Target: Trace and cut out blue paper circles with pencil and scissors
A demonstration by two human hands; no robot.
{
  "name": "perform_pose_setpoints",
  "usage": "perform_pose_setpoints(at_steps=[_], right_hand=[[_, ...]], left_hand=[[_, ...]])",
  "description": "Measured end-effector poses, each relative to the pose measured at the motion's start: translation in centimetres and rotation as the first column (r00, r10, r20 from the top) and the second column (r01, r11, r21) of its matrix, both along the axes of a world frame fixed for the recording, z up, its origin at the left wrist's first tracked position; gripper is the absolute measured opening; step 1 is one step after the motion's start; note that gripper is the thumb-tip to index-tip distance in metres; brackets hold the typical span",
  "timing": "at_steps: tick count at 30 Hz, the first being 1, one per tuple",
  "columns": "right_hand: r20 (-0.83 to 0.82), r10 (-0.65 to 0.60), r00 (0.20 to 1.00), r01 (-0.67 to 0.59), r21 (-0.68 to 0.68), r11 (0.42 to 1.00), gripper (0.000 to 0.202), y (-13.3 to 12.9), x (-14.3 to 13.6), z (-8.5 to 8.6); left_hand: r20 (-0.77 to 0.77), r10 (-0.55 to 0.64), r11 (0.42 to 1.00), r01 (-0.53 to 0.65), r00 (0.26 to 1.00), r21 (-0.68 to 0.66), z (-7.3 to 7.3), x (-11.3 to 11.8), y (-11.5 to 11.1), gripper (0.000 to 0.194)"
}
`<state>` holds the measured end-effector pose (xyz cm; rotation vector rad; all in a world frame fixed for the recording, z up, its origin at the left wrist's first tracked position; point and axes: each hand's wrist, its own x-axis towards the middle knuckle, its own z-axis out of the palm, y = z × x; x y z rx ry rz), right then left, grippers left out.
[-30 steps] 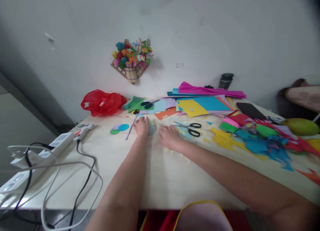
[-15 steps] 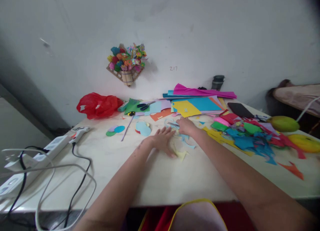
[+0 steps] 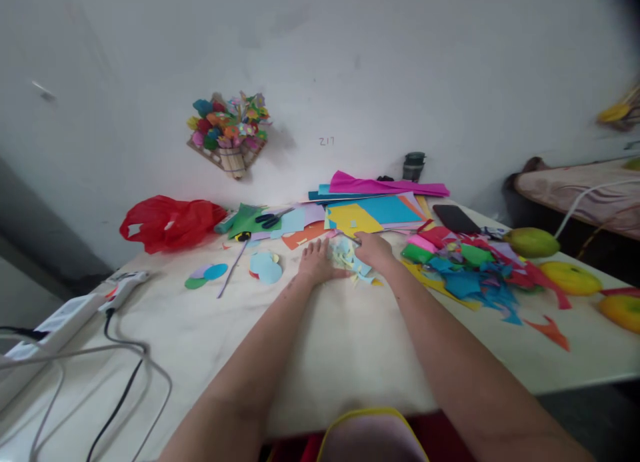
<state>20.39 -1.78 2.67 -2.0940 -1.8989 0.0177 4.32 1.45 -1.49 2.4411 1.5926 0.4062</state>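
Note:
My left hand point(image 3: 319, 262) lies on the white table, fingers spread, its thumb along the near side of a small heap of pale blue and yellow paper scraps point(image 3: 354, 257). On the right side of that heap, my right hand point(image 3: 374, 250) has its fingers closed on a thin metallic tool, perhaps scissors, whose narrow tip point(image 3: 346, 235) points left above the scraps. Most of the tool is hidden by the fingers. Cut paper circles point(image 3: 266, 267) in light blue sit to the left of my left hand.
Dark-handled scissors point(image 3: 270, 219), a red plastic bag point(image 3: 173, 222) and coloured sheets point(image 3: 395, 209) lie along the back. Rightward are a colourful scrap pile point(image 3: 480, 269), a phone point(image 3: 455, 219) and mangoes point(image 3: 570, 278). A power strip point(image 3: 60, 332) with cables occupies the left.
The view has shifted rightward. The loose scraps that were spread toward the near side are now gathered in a tighter heap between my hands. My left hand has turned, fingers pointing away.

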Motion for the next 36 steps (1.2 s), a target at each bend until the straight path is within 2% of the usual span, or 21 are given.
perform_pose_setpoints(at_steps=[2, 5, 7, 9, 11, 12, 13, 14, 17, 19, 21, 22, 25, 27, 28, 29, 31, 32, 34, 36], right_hand=[[-0.031, -0.027, 0.999, 0.027, 0.007, 1.000, 0.045, -0.1, 0.6, 0.2], [-0.031, -0.043, 0.999, 0.043, 0.015, 0.999, 0.038, -0.2, 1.2, 0.4], [-0.019, -0.053, 0.998, 0.053, 0.021, 0.998, 0.034, -0.2, 1.5, 0.5], [-0.018, -0.085, 0.996, 0.085, 0.033, 0.996, 0.033, -0.3, 1.8, 0.6], [-0.028, -0.124, 0.992, 0.125, 0.063, 0.990, 0.033, -0.3, 2.0, 0.8], [-0.036, -0.138, 0.990, 0.141, 0.085, 0.986, 0.033, -0.4, 2.0, 0.9], [-0.049, -0.147, 0.988, 0.152, 0.109, 0.982, 0.034, -0.4, 2.0, 1.1], [-0.069, -0.150, 0.986, 0.158, 0.128, 0.979, 0.034, -0.4, 1.9, 1.2], [-0.143, -0.129, 0.981, 0.150, 0.152, 0.977, 0.036, -0.4, 1.5, 1.6], [-0.179, -0.117, 0.977, 0.145, 0.153, 0.977, 0.036, -0.5, 1.4, 1.7], [-0.195, -0.145, 0.970, 0.176, 0.150, 0.973, 0.035, -0.5, 1.4, 1.8], [-0.195, -0.171, 0.966, 0.201, 0.145, 0.969, 0.035, -0.6, 1.5, 1.9], [-0.172, -0.220, 0.960, 0.244, 0.131, 0.961, 0.035, -0.7, 1.6, 2.0], [-0.153, -0.222, 0.963, 0.241, 0.121, 0.963, 0.034, -0.8, 1.5, 2.0], [-0.148, -0.220, 0.964, 0.238, 0.116, 0.964, 0.034, -0.8, 1.5, 2.0], [-0.145, -0.217, 0.966, 0.233, 0.112, 0.966, 0.034, -0.9, 1.4, 2.1], [-0.144, -0.199, 0.970, 0.215, 0.109, 0.971, 0.035, -0.9, 1.3, 2.1], [-0.146, -0.186, 0.971, 0.203, 0.105, 0.974, 0.035, -1.0, 1.3, 2.1], [-0.154, -0.169, 0.973, 0.184, 0.089, 0.979, 0.035, -1.0, 1.3, 2.2], [-0.155, -0.162, 0.975, 0.174, 0.071, 0.982, 0.034, -0.9, 1.3, 2.2]], left_hand=[[0.111, -0.062, 0.998, 0.063, 0.992, -0.004, -0.1, 1.2, 0.2, 0.117], [0.319, -0.154, 0.985, 0.170, 0.935, -0.022, -0.3, 3.2, -0.6, 0.110], [0.480, -0.247, 0.948, 0.313, 0.842, -0.063, -0.5, 4.3, -1.3, 0.104], [0.634, -0.282, 0.904, 0.421, 0.720, -0.076, -0.3, 4.6, -1.6, 0.094], [0.725, -0.203, 0.919, 0.383, 0.658, -0.090, 0.1, 4.0, -1.4, 0.075], [0.745, -0.141, 0.950, 0.302, 0.652, -0.084, 0.4, 3.4, -1.1, 0.066], [0.741, -0.068, 0.978, 0.190, 0.668, -0.081, 0.7, 2.7, -0.7, 0.060], [0.693, 0.003, 0.995, 0.069, 0.721, -0.076, 0.9, 1.9, -0.2, 0.056], [0.436, 0.171, 0.981, -0.194, 0.883, 0.008, 1.1, 0.2, 1.3, 0.049], [0.244, 0.184, 0.978, -0.202, 0.952, 0.049, 0.9, 0.0, 1.6, 0.046], [0.132, 0.176, 0.981, -0.185, 0.976, 0.062, 0.6, 0.5, 1.3, 0.050], [0.097, 0.134, 0.988, -0.140, 0.986, 0.060, 0.6, 0.9, 0.9, 0.052], [0.103, -0.131, 0.991, 0.134, 0.986, -0.024, 1.0, 2.2, -0.4, 0.051], [0.200, -0.197, 0.976, 0.211, 0.960, -0.050, 1.4, 2.5, -0.6, 0.046], [0.236, -0.175, 0.982, 0.188, 0.956, -0.034, 1.6, 2.3, -0.4, 0.042], [0.261, -0.114, 0.993, 0.118, 0.959, -0.001, 1.7, 1.9, -0.1, 0.039], [0.271, 0.080, 0.993, -0.101, 0.959, 0.067, 1.7, 0.7, 1.1, 0.034], [0.268, 0.134, 0.985, -0.159, 0.954, 0.073, 1.5, 0.0, 1.7, 0.034], [0.232, 0.213, 0.968, -0.237, 0.949, 0.082, 1.0, -1.3, 2.8, 0.030], [0.157, 0.228, 0.963, -0.246, 0.961, 0.108, 0.6, -1.9, 3.3, 0.032]])
